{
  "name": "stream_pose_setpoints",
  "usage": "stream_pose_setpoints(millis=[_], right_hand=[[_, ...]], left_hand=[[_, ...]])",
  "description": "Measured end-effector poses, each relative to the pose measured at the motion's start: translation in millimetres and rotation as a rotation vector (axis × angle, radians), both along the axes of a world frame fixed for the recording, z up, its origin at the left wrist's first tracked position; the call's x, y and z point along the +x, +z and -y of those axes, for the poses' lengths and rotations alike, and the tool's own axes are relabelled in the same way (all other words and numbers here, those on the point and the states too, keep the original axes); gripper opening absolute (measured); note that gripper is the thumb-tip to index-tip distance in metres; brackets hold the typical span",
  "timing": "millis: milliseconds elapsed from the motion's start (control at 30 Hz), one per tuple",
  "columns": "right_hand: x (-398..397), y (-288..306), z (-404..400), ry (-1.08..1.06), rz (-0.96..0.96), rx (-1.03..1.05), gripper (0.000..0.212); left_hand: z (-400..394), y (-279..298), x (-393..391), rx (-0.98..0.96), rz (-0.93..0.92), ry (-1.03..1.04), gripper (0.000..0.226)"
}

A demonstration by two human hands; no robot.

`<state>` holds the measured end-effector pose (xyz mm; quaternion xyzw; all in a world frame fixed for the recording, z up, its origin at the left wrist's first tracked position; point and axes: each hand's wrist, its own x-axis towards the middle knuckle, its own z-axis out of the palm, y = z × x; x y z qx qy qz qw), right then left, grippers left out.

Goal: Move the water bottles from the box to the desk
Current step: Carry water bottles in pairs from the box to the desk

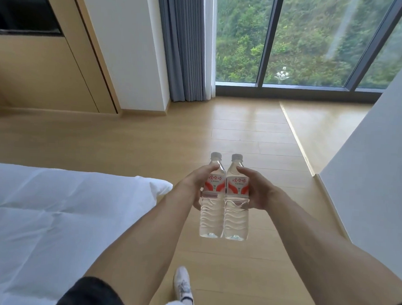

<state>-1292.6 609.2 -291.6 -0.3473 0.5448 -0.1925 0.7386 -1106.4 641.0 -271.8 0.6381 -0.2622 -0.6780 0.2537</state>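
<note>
The left hand (194,187) and right hand (256,190) each grasp one water bottle (213,195), the second bottle (237,196) touching it, both upright between the fingers, above the floor (149,145). A bed (52,214) lies left of them. Neither box nor table shows; the bottles look mid-carry, setting down still left.

Both bare forearms extended forward, roughly parallel, converging at the wrists. Left hand (194,187) curled round the left bottle (212,199), thumb on top. Right hand (257,190) curled round the right bottle (237,201). Bottles upright, side by side, touching.
</note>
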Motion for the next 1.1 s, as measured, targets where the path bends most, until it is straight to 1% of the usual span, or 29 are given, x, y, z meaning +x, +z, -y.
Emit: stream_pose_setpoints(millis=[167,267,367,533,700,833,1100], right_hand=[[108.0,4.0,7.0,0.135,0.010,0.001,0.065],[168.3,-0.7,4.6,0.193,0.015,0.004,0.066],[224.8,-10.2,-1.0,0.261,0.022,0.008,0.066],[312.1,-22.2,-9.4,0.365,0.048,0.007,0.065],[397.1,-27.2,-22.5,0.498,0.028,0.005,0.064],[456.7,-33.5,-28.3,0.601,0.031,0.016,0.064],[582.3,-45.6,-14.2,0.796,0.001,-0.011,0.062]], left_hand=[[-16.6,1.3,103.9,-0.003,-0.014,0.124,0.058],[-28.7,-1.8,162.1,-0.004,0.000,0.182,0.054],[-43.3,-9.4,216.2,-0.006,0.016,0.226,0.057],[-73.9,-16.7,295.4,0.013,-0.007,0.364,0.060],[-110.6,-19.9,362.5,0.033,-0.031,0.529,0.061],[-133.5,-20.4,404.4,0.052,-0.054,0.647,0.050],[-149.6,-27.0,499.1,0.029,-0.058,0.823,0.047]])
